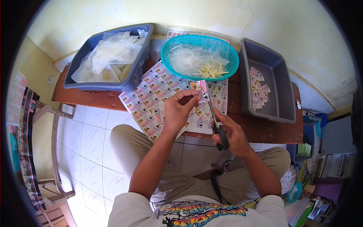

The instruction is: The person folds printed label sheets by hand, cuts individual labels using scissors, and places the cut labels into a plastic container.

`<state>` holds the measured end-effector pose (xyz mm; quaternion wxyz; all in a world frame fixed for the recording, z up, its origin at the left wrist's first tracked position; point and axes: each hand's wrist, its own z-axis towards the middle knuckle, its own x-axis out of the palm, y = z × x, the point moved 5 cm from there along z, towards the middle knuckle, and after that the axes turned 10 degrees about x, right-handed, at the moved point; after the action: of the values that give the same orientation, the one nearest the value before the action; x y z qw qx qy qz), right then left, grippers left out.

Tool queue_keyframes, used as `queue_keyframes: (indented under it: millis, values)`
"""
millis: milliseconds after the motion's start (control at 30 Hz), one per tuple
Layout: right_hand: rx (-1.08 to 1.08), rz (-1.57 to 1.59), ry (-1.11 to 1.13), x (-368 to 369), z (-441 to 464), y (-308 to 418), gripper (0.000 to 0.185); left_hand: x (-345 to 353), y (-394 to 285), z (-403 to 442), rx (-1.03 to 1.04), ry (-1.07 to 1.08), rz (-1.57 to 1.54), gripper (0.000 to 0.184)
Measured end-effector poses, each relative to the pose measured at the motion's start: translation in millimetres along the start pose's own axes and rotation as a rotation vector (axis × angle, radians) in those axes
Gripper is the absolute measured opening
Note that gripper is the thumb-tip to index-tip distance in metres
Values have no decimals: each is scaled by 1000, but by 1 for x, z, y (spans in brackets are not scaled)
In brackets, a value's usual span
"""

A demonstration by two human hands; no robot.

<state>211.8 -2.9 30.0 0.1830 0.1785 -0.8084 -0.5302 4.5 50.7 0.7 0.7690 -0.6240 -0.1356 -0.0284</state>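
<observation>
Basket point(232, 53) stood before me, bags point(185, 57) and yellow strips point(212, 72) inside. Tub point(99, 86) left of basket, tray point(273, 77) right, printed sheets point(148, 94) under and nearer me. Label point(203, 91) sat just short of basket, my left hand point(177, 111) pinching its left edge, thumb against forefinger. My right hand point(234, 135) curled round handles of scissors point(223, 139). Blades pointed basketward at label's right edge; label's long axis ran basketward too.

Left fingers point(194, 100) pinch rectangular printed paper label point(203, 92); right fingers point(224, 119) grip black-handled metal scissors point(223, 138), blades at label's edge. Rightward, grey rectangular plastic tray point(273, 85) on red-brown wooden desk point(96, 99).
</observation>
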Motion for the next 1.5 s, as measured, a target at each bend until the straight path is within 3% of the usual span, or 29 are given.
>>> queue_keyframes:
  millis: [1500]
  values:
    - [-34,-68,-64,3,-1,-1,90,4,1,-1,-7,25,-2,23]
